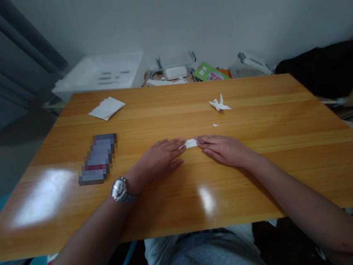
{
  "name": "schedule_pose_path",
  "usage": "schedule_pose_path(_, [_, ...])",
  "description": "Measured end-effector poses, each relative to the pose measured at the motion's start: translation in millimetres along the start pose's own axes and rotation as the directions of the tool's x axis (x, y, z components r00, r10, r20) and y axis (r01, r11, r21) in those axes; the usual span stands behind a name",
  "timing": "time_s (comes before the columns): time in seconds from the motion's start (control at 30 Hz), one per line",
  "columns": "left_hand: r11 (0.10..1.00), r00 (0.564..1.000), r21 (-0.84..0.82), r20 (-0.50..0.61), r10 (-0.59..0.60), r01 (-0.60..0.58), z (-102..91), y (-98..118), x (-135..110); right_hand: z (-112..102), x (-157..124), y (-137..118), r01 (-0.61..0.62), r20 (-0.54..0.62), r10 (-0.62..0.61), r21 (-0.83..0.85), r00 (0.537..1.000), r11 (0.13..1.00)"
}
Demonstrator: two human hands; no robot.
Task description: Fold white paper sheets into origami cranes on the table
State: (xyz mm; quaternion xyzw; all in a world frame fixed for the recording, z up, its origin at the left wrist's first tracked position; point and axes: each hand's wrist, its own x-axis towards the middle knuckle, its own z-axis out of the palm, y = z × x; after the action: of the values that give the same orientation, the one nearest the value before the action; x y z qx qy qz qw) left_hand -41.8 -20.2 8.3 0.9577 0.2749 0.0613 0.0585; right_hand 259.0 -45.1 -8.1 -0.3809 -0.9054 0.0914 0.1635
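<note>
On the counter (171, 208), a folded white paper strip (191, 143) lies between the two hands, which are apart; the left hand (163, 156) and right hand (224, 148) rest flattened, their fingertips covering its ends. Beyond the strip to the right lie a tiny paper scrap (215, 125) and, farther off, a paper crane (219, 104). Left of the strip sits a pixelated dark slab (98, 161); farther beyond that way, white sheets (107, 108). Well past the strip, behind the counter, stands a white tray (96, 73).

Wooden table (288, 130): white paper strip (191, 143), paper crane (218, 105), scrap (215, 125), sheets (107, 108), pixelated device (99, 158)
</note>
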Motion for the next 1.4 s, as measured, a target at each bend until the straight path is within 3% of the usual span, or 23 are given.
schedule_pose_path(0.53, [0.997,0.984,-0.026,-0.162,-0.073,0.07,4.4,17.3,19.4,-1.2,10.7,-0.1,0.075,-0.046,-0.074,-0.001,0.996,0.997])
schedule_pose_path(0.77, [0.992,0.971,-0.086,-0.214,-0.104,0.087,12.5,19.1,25.3,3.3,19.4,-7.0,-0.015,-0.135,0.021,0.045,0.991,0.999])
schedule_pose_path(0.97, [0.983,0.962,-0.152,-0.238,-0.133,0.098,18.1,16.0,30.3,9.5,25.2,-7.3,-0.016,-0.183,0.034,0.103,0.982,0.995])
schedule_pose_path(1.4, [0.962,0.952,-0.257,-0.258,-0.163,0.095,21.6,13.8,31.0,11.9,25.4,-5.3,-0.043,-0.192,0.087,0.224,0.978,0.974])
